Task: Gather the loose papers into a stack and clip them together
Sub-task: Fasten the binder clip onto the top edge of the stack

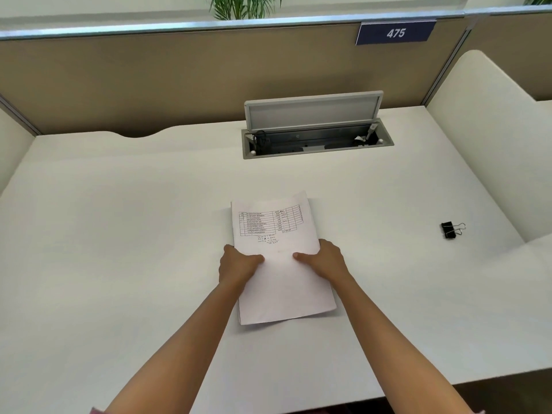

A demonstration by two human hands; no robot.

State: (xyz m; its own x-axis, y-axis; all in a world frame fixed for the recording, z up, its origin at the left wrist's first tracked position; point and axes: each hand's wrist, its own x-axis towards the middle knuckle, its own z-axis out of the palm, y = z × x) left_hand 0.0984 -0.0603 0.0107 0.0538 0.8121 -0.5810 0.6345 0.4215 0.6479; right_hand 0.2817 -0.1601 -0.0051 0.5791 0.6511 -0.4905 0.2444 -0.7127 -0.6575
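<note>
**Inspector:** Report the position of the papers.

**Operator:** I see the paper stack (280, 258) on the white desk (119, 234), directly on the near side of the open cable box (316, 138). The sheets are gathered, with edges slightly offset at the far left corner. The top sheet carries a printed table and some handwriting at its far end.

**Inspector:** And the hands?

**Operator:** The left hand (237, 264) grips the stack's left edge, thumb on top. The right hand (324, 259) grips the right edge the same way. The fingers of both go under the paper, so I cannot confirm how they lie, or whether the stack is lifted or resting flat.

**Inspector:** The clip?

**Operator:** The black binder clip (451, 229) lies on the desk, nearer than the cable box and well to its right, well apart from the stack. Neither hand touches it, and the papers carry no clip.

**Inspector:** Anything else?

**Operator:** A blue sign reading 475 (395, 32) hangs on the partition (179, 79) behind the cable box.
</note>
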